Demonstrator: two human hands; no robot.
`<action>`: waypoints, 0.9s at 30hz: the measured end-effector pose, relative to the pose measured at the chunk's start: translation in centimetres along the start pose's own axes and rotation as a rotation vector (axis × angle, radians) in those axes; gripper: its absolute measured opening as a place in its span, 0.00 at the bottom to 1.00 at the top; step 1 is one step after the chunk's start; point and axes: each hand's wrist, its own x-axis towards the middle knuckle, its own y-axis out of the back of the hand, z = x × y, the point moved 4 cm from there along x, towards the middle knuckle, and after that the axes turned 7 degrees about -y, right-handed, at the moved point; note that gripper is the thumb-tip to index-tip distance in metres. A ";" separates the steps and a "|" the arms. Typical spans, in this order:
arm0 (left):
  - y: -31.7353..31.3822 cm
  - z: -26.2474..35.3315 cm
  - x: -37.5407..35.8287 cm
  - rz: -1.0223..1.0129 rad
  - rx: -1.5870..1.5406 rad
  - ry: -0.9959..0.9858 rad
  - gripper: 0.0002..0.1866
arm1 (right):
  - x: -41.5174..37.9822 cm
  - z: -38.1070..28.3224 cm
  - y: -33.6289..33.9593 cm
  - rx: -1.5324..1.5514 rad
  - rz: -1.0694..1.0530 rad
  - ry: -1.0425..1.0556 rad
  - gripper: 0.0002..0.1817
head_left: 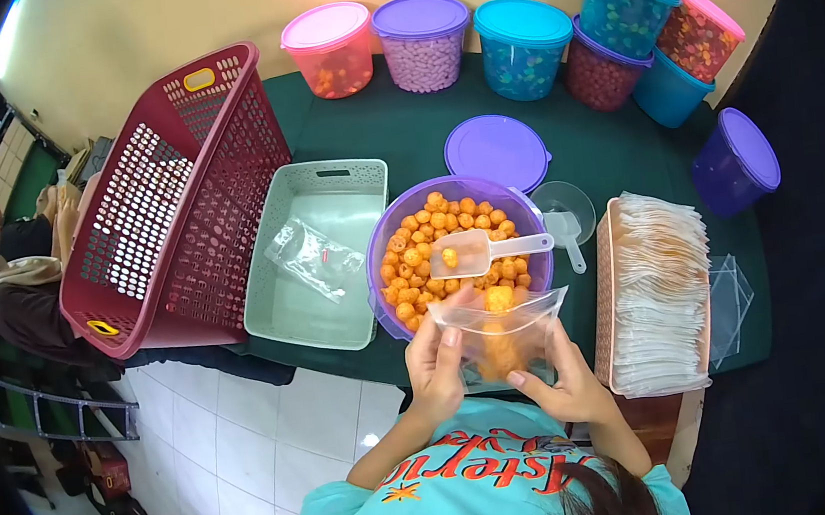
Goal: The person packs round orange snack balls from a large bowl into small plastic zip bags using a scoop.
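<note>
My left hand and my right hand grip opposite sides of a clear plastic pouch in front of my chest. Its mouth gapes a little, and orange snack balls show inside. Just beyond it stands a round purple tub full of orange puffed balls. A clear scoop with a white handle lies across those balls, a piece or two in its bowl. The tips of some of my fingers are hidden behind the pouch.
Left of the tub, a pale green basket holds a clear pouch. A big maroon crate stands beyond it. To the right, a pink basket is packed with flat pouches. A purple lid and several lidded tubs sit behind. Another person sits far left.
</note>
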 end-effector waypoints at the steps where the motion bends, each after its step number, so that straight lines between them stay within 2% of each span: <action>1: 0.2 0.2 -0.2 0.006 0.159 -0.011 0.23 | 0.1 -0.5 0.0 -0.070 -0.003 0.082 0.27; 3: 0.1 0.5 -0.2 0.029 0.182 -0.054 0.19 | 0.3 -0.6 0.7 -0.009 0.122 0.126 0.26; 5: -0.2 0.5 -0.3 -0.152 0.219 -0.058 0.21 | 0.7 -1.4 0.7 0.123 0.234 0.193 0.28; 6: -0.8 0.4 -0.2 -0.157 0.219 -0.057 0.21 | 1.0 -1.7 0.4 0.099 0.209 0.221 0.29; 8: -2.6 0.7 0.1 -0.261 0.203 -0.210 0.23 | 1.4 -2.4 -0.8 0.042 0.171 0.236 0.32; 11: -1.7 0.5 0.2 -0.280 0.338 -0.208 0.25 | 1.7 -2.2 -1.5 0.119 0.157 0.274 0.29; 12: -1.5 0.9 0.2 -0.154 0.317 -0.204 0.20 | 1.7 -2.2 -1.5 0.122 0.151 0.272 0.29; 14: -0.6 1.1 0.1 -0.150 0.322 -0.208 0.17 | 1.7 -1.9 -0.9 0.329 0.221 0.217 0.21; 15: -0.3 1.2 0.0 -0.154 0.320 -0.211 0.14 | 1.7 -1.7 -0.6 0.332 0.211 0.212 0.21; 16: -0.2 1.5 0.1 -0.137 0.298 -0.193 0.10 | 1.7 -1.5 -0.2 0.367 0.176 0.217 0.16; 18: 0.4 2.0 0.2 -0.195 0.339 -0.211 0.10 | 1.9 -1.9 0.2 0.424 0.187 0.222 0.09; 20: 0.8 2.0 0.3 -0.256 0.383 -0.229 0.09 | 2.2 -2.1 0.1 0.422 0.137 0.246 0.09; 21: 0.9 2.2 0.4 -0.321 0.391 -0.306 0.11 | 2.2 -2.1 0.1 0.417 0.095 0.273 0.09; 22: 0.9 2.5 0.3 -0.388 0.398 -0.383 0.14 | 2.3 -1.6 -0.2 0.430 -0.030 0.283 0.14; 23: 0.5 2.6 0.1 -0.384 0.401 -0.384 0.14 | 2.5 -1.9 -0.9 0.430 -0.035 0.282 0.14; 25: 0.0 2.5 -0.2 -0.237 0.257 -0.257 0.22 | 2.8 -2.9 -2.9 0.339 -0.072 0.250 0.22; 26: 0.5 2.5 0.0 -0.294 0.387 -0.290 0.28 | 2.8 -2.9 -3.6 0.356 -0.175 0.211 0.28; 27: 1.0 2.6 -0.1 -0.290 0.389 -0.293 0.28 | 2.9 -3.0 -4.0 0.354 -0.180 0.212 0.28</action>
